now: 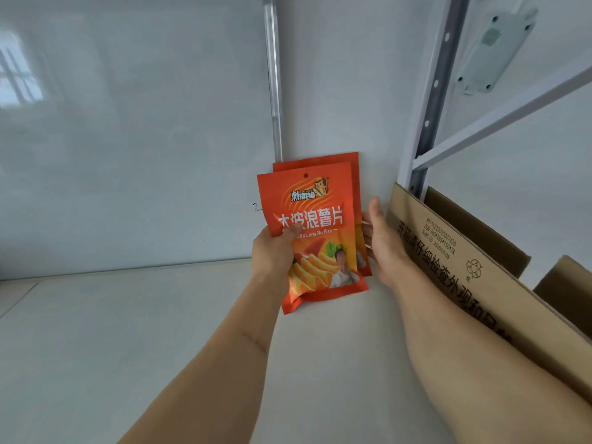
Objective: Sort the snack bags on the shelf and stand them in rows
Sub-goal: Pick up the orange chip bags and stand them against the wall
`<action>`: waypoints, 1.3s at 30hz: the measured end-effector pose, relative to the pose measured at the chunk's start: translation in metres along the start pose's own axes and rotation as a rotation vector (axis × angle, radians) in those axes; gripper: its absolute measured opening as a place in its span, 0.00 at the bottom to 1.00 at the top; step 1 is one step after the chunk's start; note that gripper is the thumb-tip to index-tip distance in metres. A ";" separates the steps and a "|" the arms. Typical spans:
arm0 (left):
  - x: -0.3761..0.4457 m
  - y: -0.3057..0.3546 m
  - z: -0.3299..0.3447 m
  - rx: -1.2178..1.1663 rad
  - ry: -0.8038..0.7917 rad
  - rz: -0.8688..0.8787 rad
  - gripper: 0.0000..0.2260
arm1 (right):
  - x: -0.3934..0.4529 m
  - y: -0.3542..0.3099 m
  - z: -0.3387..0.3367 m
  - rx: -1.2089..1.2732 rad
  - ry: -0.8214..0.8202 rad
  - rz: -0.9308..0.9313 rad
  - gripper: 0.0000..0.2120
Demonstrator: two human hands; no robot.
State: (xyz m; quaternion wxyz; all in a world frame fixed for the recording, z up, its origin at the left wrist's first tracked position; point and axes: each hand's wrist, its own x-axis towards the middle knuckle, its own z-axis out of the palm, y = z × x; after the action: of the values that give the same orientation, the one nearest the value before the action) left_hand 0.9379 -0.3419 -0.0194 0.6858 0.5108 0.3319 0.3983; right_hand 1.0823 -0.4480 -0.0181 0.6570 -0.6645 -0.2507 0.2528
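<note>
Two bare forearms reaching forward over pale shelf (pixel 160 347). Left hand (pixel 272 254) gripping front snack bag (pixel 315 238) at its left edge, thumb curled onto the printed face, fingers hidden behind. Right hand (pixel 382 245) open beside the bags, fingers straight, touching the right edge of rear snack bag (pixel 352 165). Both orange bags upright near the shelf's back, front one overlapping the rear. Open cardboard box (pixel 464 267) just right of the right arm. Farther back, white wall (pixel 128 123) and metal shelf upright (pixel 432 100).
</note>
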 end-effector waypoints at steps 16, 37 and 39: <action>0.032 -0.010 0.032 0.171 -0.038 0.119 0.16 | 0.002 0.028 0.007 0.291 -0.001 -0.079 0.20; -0.088 -0.008 -0.196 1.696 0.303 0.791 0.04 | -0.108 0.049 0.137 -1.205 -0.013 -0.941 0.06; -0.101 0.006 -0.230 1.763 0.320 0.810 0.07 | -0.125 0.047 0.169 -1.215 -0.097 -0.960 0.10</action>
State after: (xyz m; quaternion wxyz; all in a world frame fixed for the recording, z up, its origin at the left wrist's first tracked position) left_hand 0.6913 -0.3303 -0.0682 -0.1825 0.8547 0.3990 0.2773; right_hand 0.8763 -0.4055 -0.0655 0.2031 -0.7149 -0.6344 -0.2127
